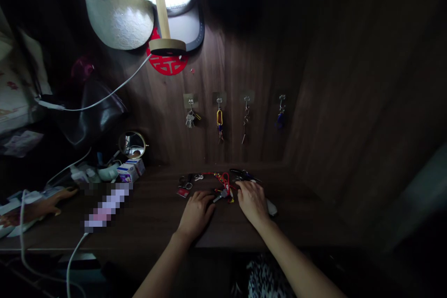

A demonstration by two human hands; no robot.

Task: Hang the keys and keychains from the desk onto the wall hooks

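We reach forward with both forearms bare. Our left forearm (164, 258) rises from the bottom edge and slants inward to the right; our right forearm (291, 258), showing more of its length, slants inward to the left. Our left wrist (182, 236) and right wrist (266, 224) both look nearly straight. We keep our left hand (197, 208) palm down, its back uppermost, fingers bent forward and the thumb on the inner side. Our right hand (252, 199) also shows its back, reaching slightly farther forward, fingers curving down. We hold the hands apart, near each other; the fingertips are too dim to read.
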